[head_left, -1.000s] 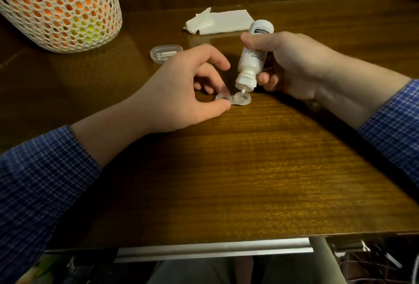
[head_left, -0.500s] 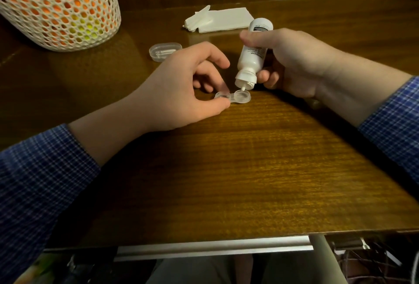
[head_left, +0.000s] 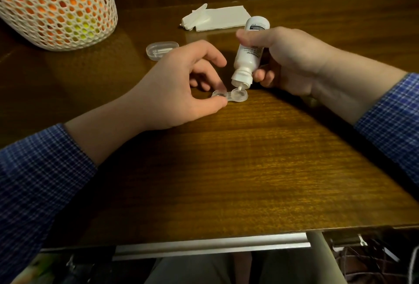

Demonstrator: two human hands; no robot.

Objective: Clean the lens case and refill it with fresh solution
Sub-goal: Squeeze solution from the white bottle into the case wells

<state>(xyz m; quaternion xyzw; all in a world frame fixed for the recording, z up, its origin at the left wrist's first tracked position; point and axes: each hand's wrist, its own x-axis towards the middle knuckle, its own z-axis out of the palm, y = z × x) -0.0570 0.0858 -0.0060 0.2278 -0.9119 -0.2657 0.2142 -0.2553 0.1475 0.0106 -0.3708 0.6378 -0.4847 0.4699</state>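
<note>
A clear two-well lens case (head_left: 235, 96) lies on the wooden table (head_left: 249, 159) with both wells uncapped. My left hand (head_left: 181, 88) pinches its left well between thumb and fingers. My right hand (head_left: 292, 61) grips a small white solution bottle (head_left: 248, 52), tipped upside down. The bottle's nozzle hangs just over the case's right well.
A clear oval plastic lid or box (head_left: 162, 50) lies behind my left hand. Folded white tissues (head_left: 217, 18) rest at the back. A white mesh container (head_left: 54, 4) with orange and green contents stands at the back left. The table's front edge has a metal trim (head_left: 210, 245).
Both hands, the bottle and the case keep the same pose. Only the view has shifted slightly.
</note>
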